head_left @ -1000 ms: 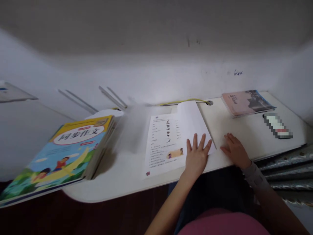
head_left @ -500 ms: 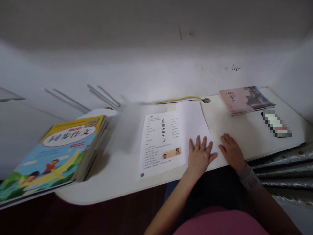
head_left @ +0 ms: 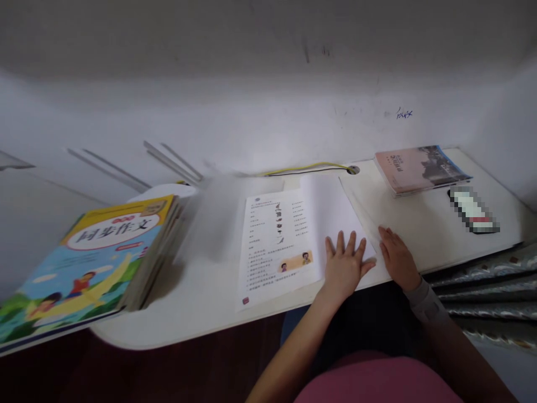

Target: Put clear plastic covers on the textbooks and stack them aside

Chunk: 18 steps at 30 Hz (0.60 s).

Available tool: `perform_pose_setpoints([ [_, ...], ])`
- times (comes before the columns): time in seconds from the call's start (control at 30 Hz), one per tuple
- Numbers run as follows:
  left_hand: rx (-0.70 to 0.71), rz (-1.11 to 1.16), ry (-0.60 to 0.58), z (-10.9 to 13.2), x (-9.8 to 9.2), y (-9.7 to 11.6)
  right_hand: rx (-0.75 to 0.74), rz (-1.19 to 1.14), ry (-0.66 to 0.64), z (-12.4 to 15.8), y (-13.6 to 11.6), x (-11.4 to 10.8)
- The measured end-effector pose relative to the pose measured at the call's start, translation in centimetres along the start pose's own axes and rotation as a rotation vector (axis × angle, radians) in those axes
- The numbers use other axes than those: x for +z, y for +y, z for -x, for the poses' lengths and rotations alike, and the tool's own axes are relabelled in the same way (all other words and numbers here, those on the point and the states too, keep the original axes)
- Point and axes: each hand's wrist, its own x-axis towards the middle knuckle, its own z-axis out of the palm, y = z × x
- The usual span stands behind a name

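Observation:
An open workbook [head_left: 272,252] lies on the white desk, its left page printed with text and small pictures. The right side is a blank white page [head_left: 325,215]. My left hand [head_left: 344,260] rests on the lower part of that blank page, palm down, fingers spread. Just right of the page, my right hand [head_left: 396,257] lies on the desk with its fingers stretched out, holding nothing. A grey band is around the right wrist.
A stack of books [head_left: 96,263] with a colourful cover stands at the left. Pink-covered books [head_left: 422,168] and a pixelated phone-like object [head_left: 473,210] lie at the right. A yellow cable [head_left: 310,167] runs along the wall into a desk hole. Patterned curtain-like folds [head_left: 495,291] are at lower right.
The view has shifted slightly. My left hand stays flat on the blank page; the fingers of my right hand look a little closer together. The books have not moved.

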Motion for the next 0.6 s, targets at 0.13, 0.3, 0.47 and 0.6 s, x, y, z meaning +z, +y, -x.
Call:
perform_pose_setpoints([
  [0.13,0.019,0.003,-0.003,0.7,-0.2,-0.7,-0.057,0.091,-0.09,0.3,-0.2,-1.0],
  [0.3,0.044,-0.003,-0.002,1.8,-0.4,-1.8,-0.2,0.162,-0.173,0.9,0.0,-2.3],
  [0.47,0.023,-0.018,-0.021,1.6,-0.3,-1.5,-0.241,0.176,-0.201,1.1,0.3,-2.5],
  [0.6,-0.012,-0.035,-0.015,0.5,0.2,-0.4,-0.234,0.134,-0.179,1.3,0.6,-2.1],
])
